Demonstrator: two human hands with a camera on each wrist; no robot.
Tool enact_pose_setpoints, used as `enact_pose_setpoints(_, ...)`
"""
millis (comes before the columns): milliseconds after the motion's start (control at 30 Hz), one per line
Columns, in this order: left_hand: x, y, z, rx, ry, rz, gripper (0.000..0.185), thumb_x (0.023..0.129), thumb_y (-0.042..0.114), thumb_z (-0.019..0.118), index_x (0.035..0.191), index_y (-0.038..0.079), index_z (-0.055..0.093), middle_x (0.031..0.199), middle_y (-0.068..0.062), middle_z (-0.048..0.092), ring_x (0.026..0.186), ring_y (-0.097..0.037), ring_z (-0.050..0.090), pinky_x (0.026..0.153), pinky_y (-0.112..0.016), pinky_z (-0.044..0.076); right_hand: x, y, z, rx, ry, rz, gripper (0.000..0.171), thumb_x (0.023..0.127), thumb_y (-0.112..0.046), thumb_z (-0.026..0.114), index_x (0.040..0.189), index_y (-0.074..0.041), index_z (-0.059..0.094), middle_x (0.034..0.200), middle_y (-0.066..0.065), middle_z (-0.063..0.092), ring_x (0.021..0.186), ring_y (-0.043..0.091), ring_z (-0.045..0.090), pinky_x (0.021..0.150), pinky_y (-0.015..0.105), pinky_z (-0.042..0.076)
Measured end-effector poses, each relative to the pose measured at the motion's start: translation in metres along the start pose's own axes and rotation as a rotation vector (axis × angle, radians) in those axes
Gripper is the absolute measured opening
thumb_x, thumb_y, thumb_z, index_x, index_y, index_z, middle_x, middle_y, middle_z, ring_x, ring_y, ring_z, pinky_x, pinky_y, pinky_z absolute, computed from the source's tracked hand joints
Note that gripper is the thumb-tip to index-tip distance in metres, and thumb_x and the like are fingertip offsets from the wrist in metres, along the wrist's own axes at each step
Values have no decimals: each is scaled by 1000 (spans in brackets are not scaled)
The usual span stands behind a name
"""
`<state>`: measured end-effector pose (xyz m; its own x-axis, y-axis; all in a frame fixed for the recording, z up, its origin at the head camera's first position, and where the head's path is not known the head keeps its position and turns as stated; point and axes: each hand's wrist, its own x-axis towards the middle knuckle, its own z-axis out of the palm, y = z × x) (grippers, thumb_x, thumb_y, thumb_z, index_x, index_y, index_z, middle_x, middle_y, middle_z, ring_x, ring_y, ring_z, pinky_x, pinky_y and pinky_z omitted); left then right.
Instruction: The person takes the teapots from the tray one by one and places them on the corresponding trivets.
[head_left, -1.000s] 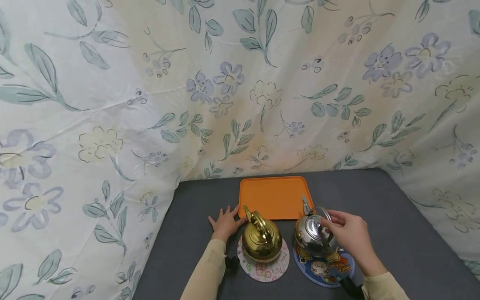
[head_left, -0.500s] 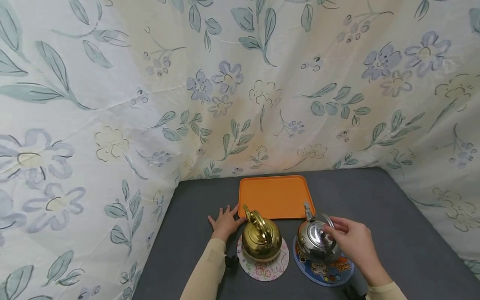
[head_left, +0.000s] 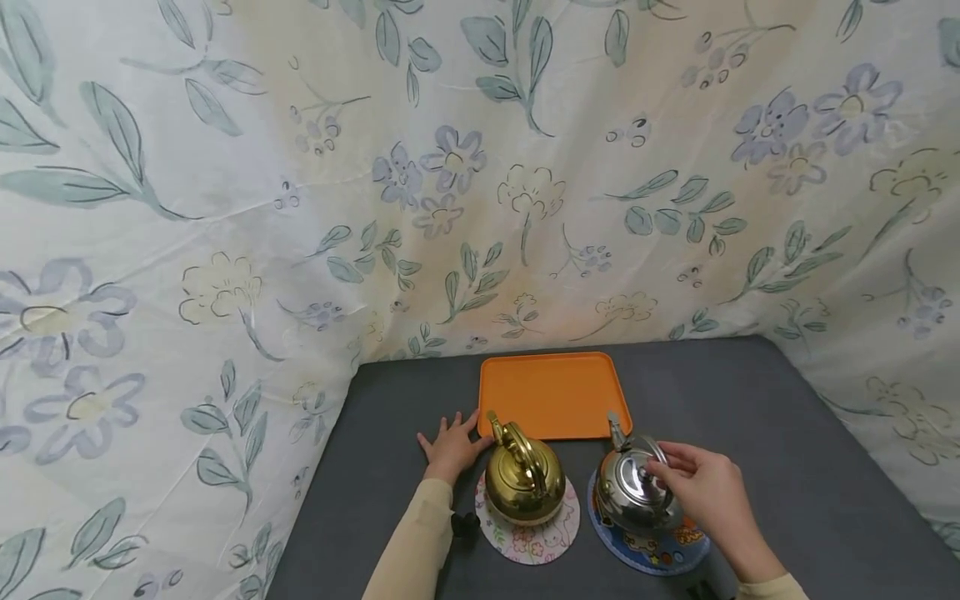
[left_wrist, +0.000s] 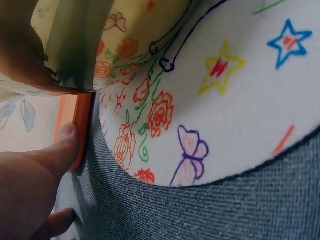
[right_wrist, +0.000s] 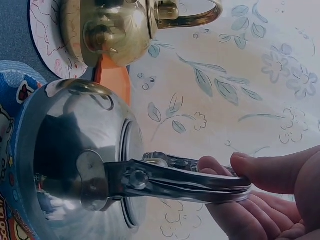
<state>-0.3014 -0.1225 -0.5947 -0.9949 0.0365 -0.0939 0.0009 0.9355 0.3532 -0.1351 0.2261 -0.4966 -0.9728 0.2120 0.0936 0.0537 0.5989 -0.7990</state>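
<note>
My right hand point(head_left: 708, 492) grips the arched handle point(right_wrist: 170, 182) of a shiny silver kettle point(head_left: 624, 493), thumb on one side and fingers curled round the other. That kettle stands over a round blue cartoon mat point(head_left: 660, 564), its spout pointing toward the orange tray point(head_left: 551, 392). My left hand point(head_left: 448, 450) lies spread at the tray's near left corner; in the left wrist view its thumb touches the tray's edge point(left_wrist: 75, 107). Beside this hand a gold kettle point(head_left: 517, 497) sits on a round white mat point(head_left: 534, 547) printed with flowers, stars and a butterfly.
The orange tray lies flat behind both kettles on a dark grey tabletop point(head_left: 750, 417). Pale floral cloth point(head_left: 525, 292) hangs at the back and along both sides of the table. The two mats lie side by side, close together.
The silver kettle, in my right hand, has shifted toward me and now covers more of the blue mat. My left hand and the gold kettle have stayed in place.
</note>
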Motion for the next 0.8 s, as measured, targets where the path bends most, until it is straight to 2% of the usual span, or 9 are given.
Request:
enact_pose_setpoints(267, -2, -4, -2, -3, -2, 7, 73, 91, 64, 61, 156, 37, 40, 161, -11, 38, 153, -41, 24, 111, -81, 4, 0, 2, 0, -18, -21, -22, 54, 89, -34, 79, 125, 6, 68, 104, 20, 76, 90, 28, 77, 66, 32, 61)
enact_pose_setpoints(600, -4, -6, 3, -32, 36, 21, 73, 90, 62, 64, 154, 33, 44, 159, -15, 41, 150, -45, 27, 111, -81, 5, 4, 4, -4, -38, -74, -28, 64, 89, -41, 78, 129, 7, 65, 105, 21, 76, 93, 31, 76, 69, 36, 61)
enact_pose_setpoints(700, -6, -8, 7, -43, 42, 36, 77, 91, 62, 62, 158, 30, 38, 159, -16, 41, 150, -46, 28, 112, -80, 8, 6, 8, -7, -67, -95, -30, 66, 92, -47, 73, 131, 5, 65, 112, 21, 74, 98, 32, 74, 74, 39, 61)
enact_pose_setpoints(800, -9, -14, 8, -56, 75, 44, 80, 93, 61, 60, 161, 28, 31, 158, -17, 41, 149, -46, 29, 114, -77, 11, 9, 12, -12, -111, -80, -61, 66, 96, -55, 63, 132, 1, 65, 121, 23, 71, 104, 36, 72, 81, 47, 60)
